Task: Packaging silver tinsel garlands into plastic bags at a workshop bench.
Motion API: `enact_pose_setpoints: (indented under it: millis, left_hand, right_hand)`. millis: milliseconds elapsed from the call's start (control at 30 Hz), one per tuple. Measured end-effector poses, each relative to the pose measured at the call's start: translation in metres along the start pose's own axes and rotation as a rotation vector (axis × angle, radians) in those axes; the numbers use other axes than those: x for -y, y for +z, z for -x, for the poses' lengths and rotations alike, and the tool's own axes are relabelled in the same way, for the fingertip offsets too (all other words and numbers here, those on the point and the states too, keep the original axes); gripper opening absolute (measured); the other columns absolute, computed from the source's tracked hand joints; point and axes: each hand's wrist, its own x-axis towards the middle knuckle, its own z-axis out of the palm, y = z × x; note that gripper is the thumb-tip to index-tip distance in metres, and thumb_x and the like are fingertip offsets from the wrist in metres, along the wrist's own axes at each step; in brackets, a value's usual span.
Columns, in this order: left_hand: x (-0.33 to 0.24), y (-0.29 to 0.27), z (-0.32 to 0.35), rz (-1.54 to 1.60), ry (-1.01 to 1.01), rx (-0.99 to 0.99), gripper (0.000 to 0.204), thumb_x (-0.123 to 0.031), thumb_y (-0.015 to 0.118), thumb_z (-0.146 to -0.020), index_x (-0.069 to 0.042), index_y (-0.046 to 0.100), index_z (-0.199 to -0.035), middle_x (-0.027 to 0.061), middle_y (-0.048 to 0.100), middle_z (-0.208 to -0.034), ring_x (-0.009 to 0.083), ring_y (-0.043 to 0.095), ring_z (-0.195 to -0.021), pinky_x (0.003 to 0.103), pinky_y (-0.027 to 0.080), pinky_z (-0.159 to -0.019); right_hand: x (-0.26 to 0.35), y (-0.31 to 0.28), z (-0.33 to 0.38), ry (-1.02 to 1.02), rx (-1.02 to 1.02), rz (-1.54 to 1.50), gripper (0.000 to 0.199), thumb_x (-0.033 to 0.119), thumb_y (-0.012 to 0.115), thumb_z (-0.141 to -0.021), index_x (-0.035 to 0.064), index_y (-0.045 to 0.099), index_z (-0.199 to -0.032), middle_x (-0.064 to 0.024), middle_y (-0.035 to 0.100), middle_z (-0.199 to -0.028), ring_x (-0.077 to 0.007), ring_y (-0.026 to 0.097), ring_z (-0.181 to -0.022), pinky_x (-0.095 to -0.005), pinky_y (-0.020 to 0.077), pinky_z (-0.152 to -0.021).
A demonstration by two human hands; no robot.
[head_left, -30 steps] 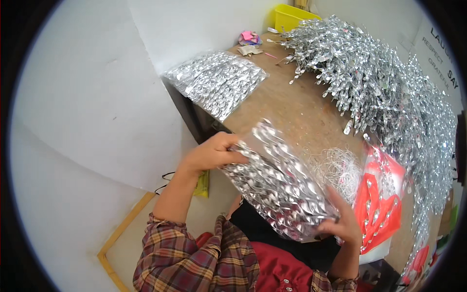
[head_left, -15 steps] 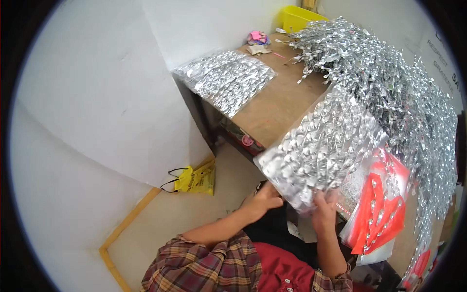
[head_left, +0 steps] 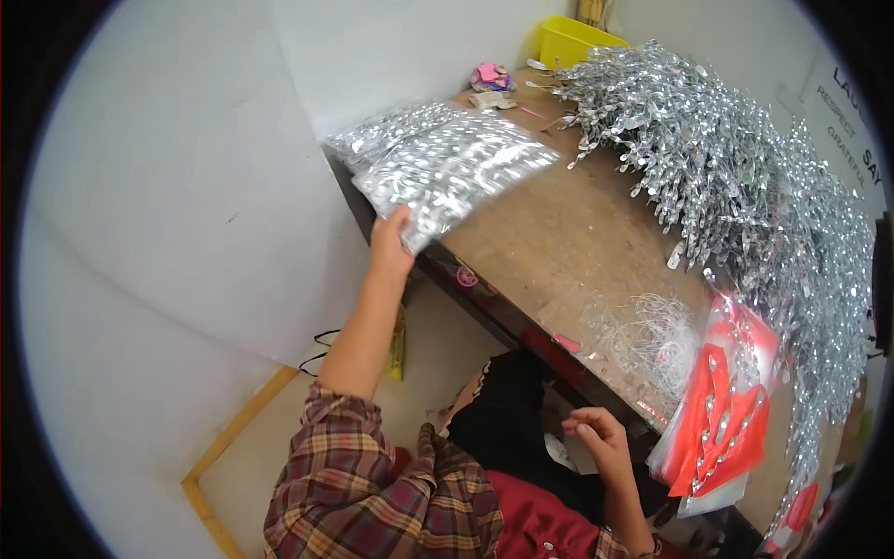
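My left hand (head_left: 391, 240) reaches out over the table's left edge and grips the near corner of a clear plastic packet (head_left: 466, 172) packed with rows of shiny silver decorations. That packet overlaps a similar silver packet (head_left: 384, 132) at the table's far left corner. Close to my body, beside the table's front edge, my right hand (head_left: 603, 434) is empty, its fingers loosely bent and apart.
A large heap of silver tinsel strands (head_left: 726, 168) covers the right side of the brown table (head_left: 559, 238). Tangled white thread (head_left: 661, 340) lies near red-and-clear plastic sleeves (head_left: 726, 419). At the back stand a yellow bin (head_left: 573, 42) and a small pink bundle (head_left: 492, 76).
The silver packet has moved from in front of me, between both hands, to the far left, onto the other packet. My right hand has let go and dropped lower.
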Motion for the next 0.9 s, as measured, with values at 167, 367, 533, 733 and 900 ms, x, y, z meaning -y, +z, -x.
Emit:
enact_pose_setpoints:
  millis: [167, 367, 533, 733, 900]
  left_hand:
    - [0.011, -0.035, -0.069, 0.031, -0.063, -0.091, 0.038, -0.001, 0.056, -0.083, 0.006, 0.045, -0.12, 0.0188, 0.057, -0.112, 0.0319, 0.058, -0.101, 0.047, 0.051, -0.086]
    - [0.024, -0.012, -0.084, -0.014, -0.111, -0.111, 0.04, -0.002, 0.055, -0.085, 0.007, 0.043, -0.121, 0.0191, 0.055, -0.115, 0.0332, 0.058, -0.1, 0.047, 0.051, -0.085]
    - [0.037, 0.02, -0.082, -0.307, 0.071, -0.385, 0.038, 0.001, 0.064, -0.078, 0.006, 0.048, -0.112, 0.0146, 0.057, -0.104, 0.0251, 0.06, -0.091, 0.039, 0.053, -0.072]
    - [0.041, 0.021, -0.089, 0.07, 0.053, -0.229, 0.034, -0.005, 0.053, -0.089, 0.007, 0.044, -0.119, 0.0168, 0.055, -0.111, 0.0299, 0.059, -0.099, 0.045, 0.054, -0.078]
    - [0.053, 0.034, -0.09, -0.117, 0.083, -0.347, 0.039, 0.005, 0.058, -0.081, 0.004, 0.046, -0.118, 0.0129, 0.056, -0.109, 0.0228, 0.06, -0.091, 0.035, 0.051, -0.076]
  right_hand:
    - [-0.021, -0.009, 0.012, 0.002, -0.146, -0.057, 0.02, 0.008, 0.055, -0.089, -0.0018, 0.056, -0.107, -0.0102, 0.064, -0.096, -0.015, 0.06, -0.089, -0.0266, 0.0473, -0.081]
    - [-0.029, -0.006, 0.004, 0.032, -0.148, -0.04, 0.02, 0.01, 0.057, -0.088, -0.0011, 0.056, -0.103, -0.0113, 0.065, -0.092, -0.0161, 0.061, -0.084, -0.0284, 0.0472, -0.08]
    - [-0.031, -0.003, 0.005, 0.074, -0.138, -0.041, 0.02, 0.011, 0.056, -0.088, -0.0012, 0.056, -0.104, -0.012, 0.066, -0.093, -0.0159, 0.061, -0.084, -0.0281, 0.0475, -0.08]
    - [-0.036, -0.006, 0.003, 0.085, -0.134, -0.058, 0.02, 0.01, 0.056, -0.089, -0.0015, 0.057, -0.105, -0.0103, 0.065, -0.094, -0.0147, 0.061, -0.084, -0.0269, 0.0473, -0.08]
    - [-0.04, -0.012, 0.003, 0.089, -0.119, -0.052, 0.019, 0.009, 0.055, -0.09, -0.0017, 0.057, -0.106, -0.0088, 0.065, -0.095, -0.0139, 0.06, -0.085, -0.026, 0.0468, -0.08]
